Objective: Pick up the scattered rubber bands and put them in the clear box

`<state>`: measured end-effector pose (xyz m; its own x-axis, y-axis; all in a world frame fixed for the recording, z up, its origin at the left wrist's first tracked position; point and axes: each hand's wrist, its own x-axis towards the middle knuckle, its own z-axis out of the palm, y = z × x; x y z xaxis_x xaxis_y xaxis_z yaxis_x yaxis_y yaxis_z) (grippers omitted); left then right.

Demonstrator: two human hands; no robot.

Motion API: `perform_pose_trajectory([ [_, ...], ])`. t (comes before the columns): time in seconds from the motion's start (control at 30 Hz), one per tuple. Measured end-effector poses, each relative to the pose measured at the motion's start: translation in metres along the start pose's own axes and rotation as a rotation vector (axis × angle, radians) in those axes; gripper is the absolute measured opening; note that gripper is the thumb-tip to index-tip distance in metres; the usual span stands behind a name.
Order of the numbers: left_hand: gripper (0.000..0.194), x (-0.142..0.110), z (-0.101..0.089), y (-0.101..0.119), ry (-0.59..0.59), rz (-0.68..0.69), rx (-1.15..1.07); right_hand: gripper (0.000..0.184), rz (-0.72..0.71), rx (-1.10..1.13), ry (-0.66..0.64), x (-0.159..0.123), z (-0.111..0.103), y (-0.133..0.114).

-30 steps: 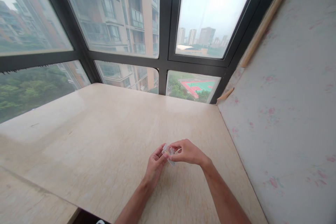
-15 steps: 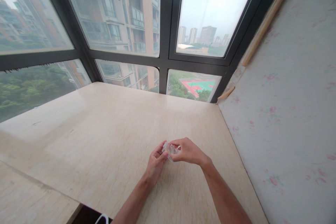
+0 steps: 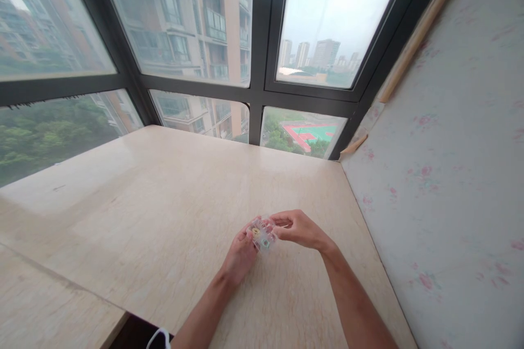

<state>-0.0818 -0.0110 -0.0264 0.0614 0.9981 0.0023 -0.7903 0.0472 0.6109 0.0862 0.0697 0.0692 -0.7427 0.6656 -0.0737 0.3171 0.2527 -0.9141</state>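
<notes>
A small clear plastic case (image 3: 265,244) with several coloured rings or coils inside, yellow and green among them, is held over the stone-patterned surface. My left hand (image 3: 240,251) grips it from the left, the thumb on its near face and the fingers behind. At the case's upper right side, my right hand (image 3: 298,227) has its thumb and fingers bent and closed on the edge. Blur keeps me from telling whether the lid is open and exactly what the coils are.
The wide beige surface (image 3: 176,191) runs back to dark-framed windows (image 3: 257,60). A flowered wall (image 3: 446,191) borders it on the right. At the lower left there is a dark opening (image 3: 133,334) with a white cable (image 3: 160,331).
The clear case has turned so that its face with the coloured rings now shows. My right hand has shifted slightly up and right along its edge.
</notes>
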Motion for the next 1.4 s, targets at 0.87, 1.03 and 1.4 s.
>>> perform_pose_trajectory([
  [0.87,0.036,-0.012,-0.01,0.031,0.466,0.047,-0.283,0.054,0.011,-0.079,0.183,-0.003,-0.008,0.012],
  [1.03,0.038,-0.022,-0.021,0.056,0.554,0.09,-0.319,0.054,-0.004,-0.089,0.185,-0.008,-0.009,0.005],
  [1.4,0.022,-0.015,-0.057,0.145,0.912,0.26,-0.126,0.051,-0.039,-0.165,0.193,-0.014,-0.007,0.001],
])
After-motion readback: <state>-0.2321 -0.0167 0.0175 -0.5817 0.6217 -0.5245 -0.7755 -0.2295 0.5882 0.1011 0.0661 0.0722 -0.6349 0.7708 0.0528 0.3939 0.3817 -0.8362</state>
